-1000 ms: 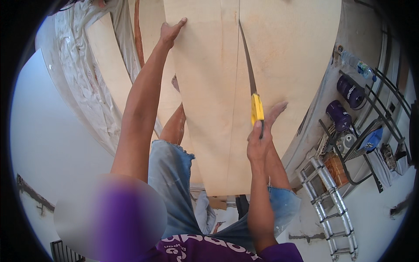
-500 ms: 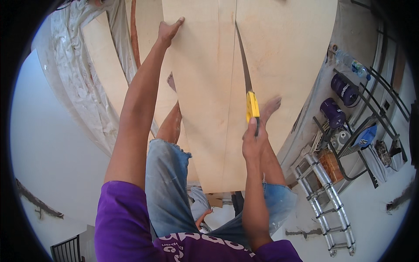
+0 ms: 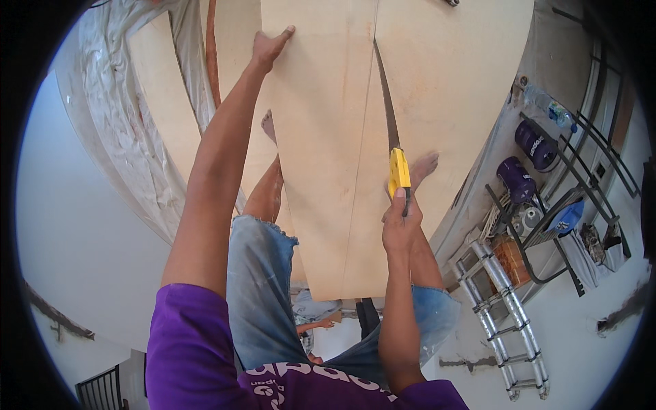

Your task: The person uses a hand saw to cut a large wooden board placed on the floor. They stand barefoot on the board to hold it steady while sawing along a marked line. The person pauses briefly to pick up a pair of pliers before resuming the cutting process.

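Observation:
My right hand (image 3: 402,222) is closed round the yellow and black handle of a handsaw (image 3: 387,102). Its long blade points away from me, and the tip meets the line running down a pale plywood sheet (image 3: 321,157). At the far left edge of that sheet is my left hand (image 3: 272,48), gripping it with the thumb stretched over the top face. The fingers of this hand are partly hidden. My bare feet show on either side, the right one (image 3: 425,165) against the sheet.
Plastic sheeting (image 3: 109,96) and a narrow board (image 3: 160,75) lie to the left. On the right are a folding ladder (image 3: 502,321), purple buckets (image 3: 516,179), a metal-framed chair (image 3: 547,236) and a bottle (image 3: 560,115). Another person's arm (image 3: 318,326) shows behind, between my legs.
The saw and my right hand have shifted slightly right and toward me. My left hand keeps its hold. The other person's arm behind has moved, and a dark object shows more at the far edge.

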`<state>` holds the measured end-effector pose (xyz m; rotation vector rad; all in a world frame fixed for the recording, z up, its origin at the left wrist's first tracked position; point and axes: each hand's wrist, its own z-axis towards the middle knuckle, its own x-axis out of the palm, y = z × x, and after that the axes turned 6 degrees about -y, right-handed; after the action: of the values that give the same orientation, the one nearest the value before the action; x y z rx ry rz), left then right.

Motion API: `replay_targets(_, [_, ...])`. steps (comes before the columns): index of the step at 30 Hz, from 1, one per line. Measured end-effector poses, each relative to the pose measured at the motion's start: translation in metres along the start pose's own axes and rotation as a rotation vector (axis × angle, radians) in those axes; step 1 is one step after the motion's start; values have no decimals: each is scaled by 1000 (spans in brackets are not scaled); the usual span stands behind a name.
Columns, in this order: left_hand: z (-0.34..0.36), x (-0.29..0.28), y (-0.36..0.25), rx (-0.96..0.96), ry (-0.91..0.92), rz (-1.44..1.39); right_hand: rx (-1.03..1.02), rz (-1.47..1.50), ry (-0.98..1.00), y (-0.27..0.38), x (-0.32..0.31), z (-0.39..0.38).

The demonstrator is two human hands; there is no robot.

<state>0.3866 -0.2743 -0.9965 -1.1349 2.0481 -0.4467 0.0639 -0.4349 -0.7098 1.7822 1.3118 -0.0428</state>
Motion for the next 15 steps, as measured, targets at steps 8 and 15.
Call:
replay_targets(8, [5,0,-3,-23,143,-109,19,-76,-62,14,58,112])
replay_targets(15, [4,-6,3,26,8,-48,44,19,3,-11,-3,0])
